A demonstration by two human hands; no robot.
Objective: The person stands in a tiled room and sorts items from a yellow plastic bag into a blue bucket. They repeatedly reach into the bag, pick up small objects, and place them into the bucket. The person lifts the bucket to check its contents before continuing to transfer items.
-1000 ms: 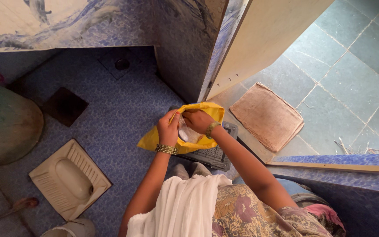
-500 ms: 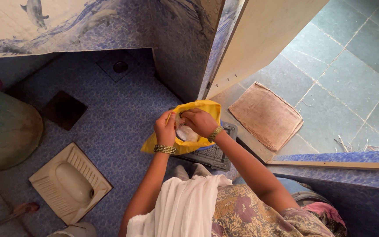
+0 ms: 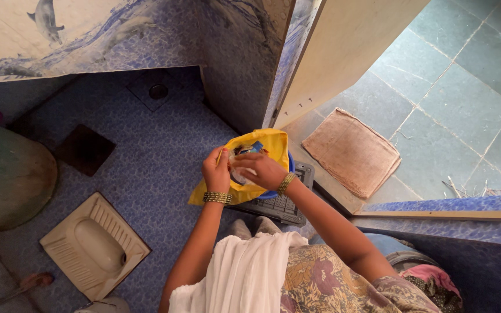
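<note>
A yellow bag [image 3: 265,141] hangs open in front of me, lining a blue bin whose rim [image 3: 288,168] shows at its right side. My left hand [image 3: 217,168] pinches the bag's near left edge and holds it up. My right hand [image 3: 260,168] reaches across the bag's mouth, fingers closed on a pale, clear plastic piece [image 3: 240,175] inside. Some small coloured scraps [image 3: 251,148] lie deeper in the bag. Both wrists wear bangles.
A squat toilet pan [image 3: 91,243] sits in the blue patterned floor at lower left. A dark floor drain cover [image 3: 85,149] and a round drain [image 3: 158,91] lie further back. A grey grated mat [image 3: 282,204] lies under the bag. An open door [image 3: 343,52] and a brown doormat [image 3: 352,152] are to the right.
My right hand has shifted left and lower across the bag's mouth, uncovering the coloured scraps inside. The bag's far edge has risen slightly. The left hand keeps its pinch.
</note>
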